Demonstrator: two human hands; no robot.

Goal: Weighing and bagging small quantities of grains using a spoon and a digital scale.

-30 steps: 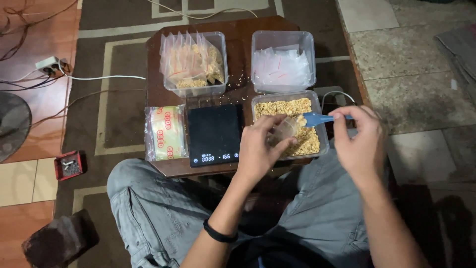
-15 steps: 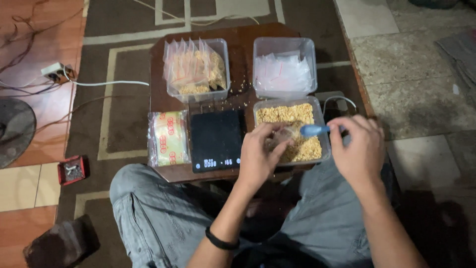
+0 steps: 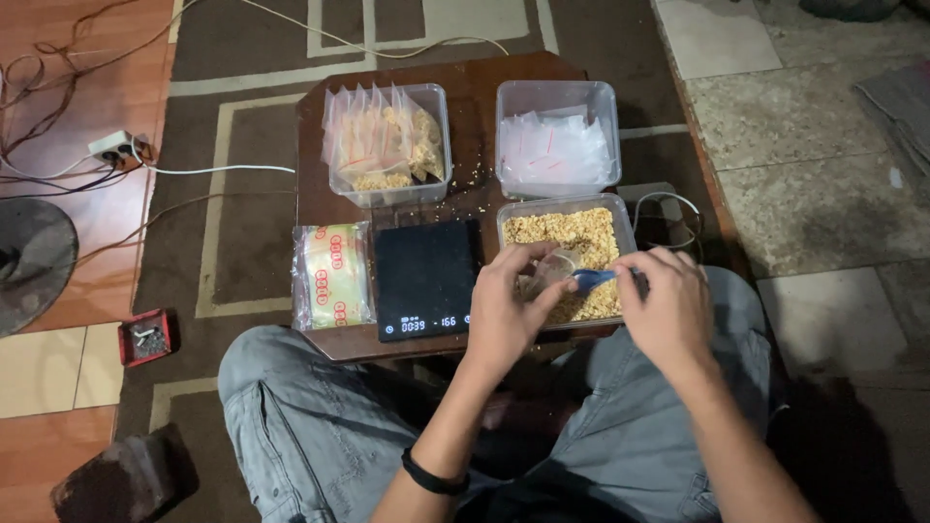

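My left hand holds a small clear plastic bag open over the container of tan crumbly bits. My right hand grips a blue scoop, whose tip is at the bag's mouth. Both hands hover above the near half of that container. A black digital scale with a lit display sits just left of my left hand.
On the small dark wooden table stand a clear tub of filled bags, a tub of empty bags and a wrapped yellow-green packet. Cables and a power strip lie left; a red tin sits on the floor.
My right hand has moved left and nearer, bringing the blue scoop from over the container to the bag's mouth. The left hand has stayed on the bag.
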